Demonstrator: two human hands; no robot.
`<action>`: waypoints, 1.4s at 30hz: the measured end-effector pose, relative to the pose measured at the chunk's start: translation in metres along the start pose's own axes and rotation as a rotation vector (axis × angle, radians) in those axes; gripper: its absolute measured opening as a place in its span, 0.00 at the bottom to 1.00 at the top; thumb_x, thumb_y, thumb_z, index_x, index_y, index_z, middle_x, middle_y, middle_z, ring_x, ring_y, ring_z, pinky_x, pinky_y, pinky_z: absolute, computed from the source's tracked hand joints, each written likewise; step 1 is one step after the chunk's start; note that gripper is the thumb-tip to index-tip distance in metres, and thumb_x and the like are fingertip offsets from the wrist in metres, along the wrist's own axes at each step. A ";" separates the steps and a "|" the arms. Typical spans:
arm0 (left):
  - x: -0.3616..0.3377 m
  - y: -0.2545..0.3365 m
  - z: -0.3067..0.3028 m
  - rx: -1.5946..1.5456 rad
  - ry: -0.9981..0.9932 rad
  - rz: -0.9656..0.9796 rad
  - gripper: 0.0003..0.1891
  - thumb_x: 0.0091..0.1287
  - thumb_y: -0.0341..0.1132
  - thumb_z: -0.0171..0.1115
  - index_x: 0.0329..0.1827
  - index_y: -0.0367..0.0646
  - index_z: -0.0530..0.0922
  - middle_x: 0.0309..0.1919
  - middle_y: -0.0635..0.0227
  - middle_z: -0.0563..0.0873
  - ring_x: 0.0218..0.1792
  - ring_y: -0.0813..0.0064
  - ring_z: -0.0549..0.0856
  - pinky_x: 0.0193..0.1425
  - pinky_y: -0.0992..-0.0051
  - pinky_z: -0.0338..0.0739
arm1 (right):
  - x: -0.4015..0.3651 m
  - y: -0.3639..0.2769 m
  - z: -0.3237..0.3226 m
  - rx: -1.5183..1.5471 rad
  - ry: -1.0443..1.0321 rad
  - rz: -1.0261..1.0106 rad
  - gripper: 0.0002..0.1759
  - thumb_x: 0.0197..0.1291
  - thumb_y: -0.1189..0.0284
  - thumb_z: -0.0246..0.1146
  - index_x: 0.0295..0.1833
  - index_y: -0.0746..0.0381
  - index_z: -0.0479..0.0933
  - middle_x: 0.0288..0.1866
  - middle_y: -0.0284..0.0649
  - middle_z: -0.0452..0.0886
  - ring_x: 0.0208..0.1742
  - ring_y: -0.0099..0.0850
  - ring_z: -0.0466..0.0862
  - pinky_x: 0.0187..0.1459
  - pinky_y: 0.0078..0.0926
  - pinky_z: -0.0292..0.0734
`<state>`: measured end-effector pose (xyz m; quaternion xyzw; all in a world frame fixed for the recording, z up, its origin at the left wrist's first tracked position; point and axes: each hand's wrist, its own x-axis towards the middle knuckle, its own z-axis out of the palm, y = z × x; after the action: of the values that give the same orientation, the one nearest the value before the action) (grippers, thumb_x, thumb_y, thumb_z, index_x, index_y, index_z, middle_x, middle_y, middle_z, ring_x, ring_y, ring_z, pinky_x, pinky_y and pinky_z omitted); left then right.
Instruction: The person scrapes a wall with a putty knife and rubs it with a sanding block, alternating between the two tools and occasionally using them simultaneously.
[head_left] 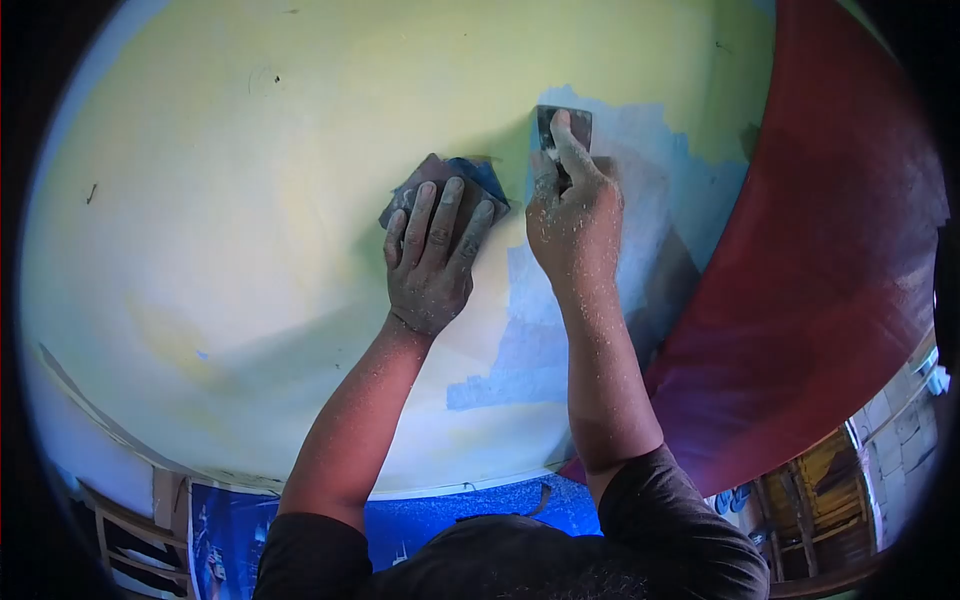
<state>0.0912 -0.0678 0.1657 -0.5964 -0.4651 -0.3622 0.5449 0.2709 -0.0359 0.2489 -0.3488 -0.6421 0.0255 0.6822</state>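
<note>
My right hand [578,210] is closed around a dark scraper [580,130]. Its index finger stretches along the square blade, which lies against the pale yellow wall [310,130] beside a ragged light-blue patch [640,150]. To the left, my left hand [432,255] presses a dark, creased flat piece [430,172] to the wall with its fingers spread over it. I cannot make out whether the piece is cloth or abrasive sheet. Pale dust and flecks coat both hands and forearms.
A dark red panel or wall section [800,270] curves along the right. Below are a blue printed sheet [480,510], a wooden rack [140,550] at lower left and a wooden frame [815,500] at lower right. Small nails or hooks [92,193] stick out of the wall.
</note>
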 end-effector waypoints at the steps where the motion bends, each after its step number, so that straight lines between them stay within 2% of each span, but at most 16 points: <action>1: 0.001 0.000 0.000 0.001 0.003 -0.001 0.27 0.80 0.32 0.55 0.78 0.66 0.86 0.85 0.65 0.79 0.85 0.58 0.75 0.90 0.52 0.57 | -0.001 0.000 -0.001 0.001 -0.007 0.007 0.25 0.77 0.73 0.68 0.77 0.61 0.84 0.46 0.61 0.90 0.54 0.55 0.89 0.56 0.48 0.86; 12: -0.001 -0.001 0.000 -0.001 -0.024 -0.005 0.28 0.79 0.31 0.56 0.79 0.66 0.85 0.85 0.65 0.79 0.86 0.59 0.75 0.91 0.52 0.55 | 0.012 -0.005 0.003 0.001 0.008 0.015 0.26 0.76 0.74 0.68 0.77 0.64 0.83 0.47 0.59 0.91 0.52 0.53 0.89 0.56 0.47 0.86; 15: -0.001 0.000 -0.001 -0.053 0.000 0.004 0.29 0.76 0.27 0.60 0.78 0.62 0.86 0.85 0.61 0.79 0.85 0.53 0.75 0.90 0.48 0.57 | 0.006 -0.002 0.002 -0.010 0.018 -0.030 0.26 0.76 0.75 0.68 0.77 0.64 0.83 0.47 0.58 0.92 0.53 0.53 0.88 0.56 0.47 0.86; 18: 0.000 0.001 -0.004 -0.048 -0.015 -0.004 0.29 0.76 0.28 0.60 0.78 0.63 0.86 0.85 0.62 0.79 0.86 0.54 0.74 0.90 0.49 0.57 | 0.003 -0.002 0.001 0.007 -0.005 -0.024 0.26 0.76 0.75 0.68 0.77 0.64 0.83 0.49 0.57 0.92 0.55 0.52 0.87 0.56 0.47 0.86; 21: -0.001 0.001 -0.002 -0.020 -0.014 -0.010 0.29 0.78 0.30 0.56 0.78 0.66 0.86 0.85 0.65 0.79 0.86 0.59 0.75 0.91 0.52 0.55 | 0.013 -0.008 0.001 0.003 0.013 -0.017 0.26 0.76 0.75 0.68 0.77 0.64 0.83 0.49 0.57 0.93 0.55 0.52 0.87 0.56 0.47 0.86; 27: 0.000 0.001 -0.003 -0.017 -0.006 -0.006 0.28 0.79 0.31 0.56 0.78 0.66 0.86 0.84 0.65 0.80 0.85 0.59 0.76 0.91 0.52 0.57 | 0.003 -0.003 0.000 -0.013 0.008 -0.024 0.26 0.76 0.75 0.68 0.78 0.63 0.83 0.47 0.58 0.92 0.54 0.54 0.88 0.56 0.47 0.86; 30: -0.001 0.000 -0.002 -0.043 -0.011 0.012 0.30 0.76 0.28 0.60 0.80 0.63 0.84 0.86 0.61 0.78 0.86 0.53 0.74 0.90 0.48 0.57 | 0.013 -0.005 0.001 0.001 0.018 -0.031 0.27 0.76 0.75 0.68 0.79 0.62 0.82 0.48 0.58 0.91 0.55 0.53 0.87 0.56 0.46 0.86; 42: -0.001 0.000 -0.003 -0.073 -0.008 0.003 0.30 0.76 0.27 0.60 0.79 0.62 0.85 0.84 0.61 0.79 0.85 0.53 0.75 0.90 0.47 0.56 | 0.014 -0.011 -0.001 -0.031 0.011 0.000 0.28 0.76 0.74 0.68 0.80 0.62 0.81 0.48 0.58 0.91 0.55 0.52 0.88 0.55 0.48 0.86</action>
<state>0.0905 -0.0709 0.1648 -0.6181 -0.4527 -0.3757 0.5214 0.2695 -0.0379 0.2670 -0.3596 -0.6387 0.0137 0.6801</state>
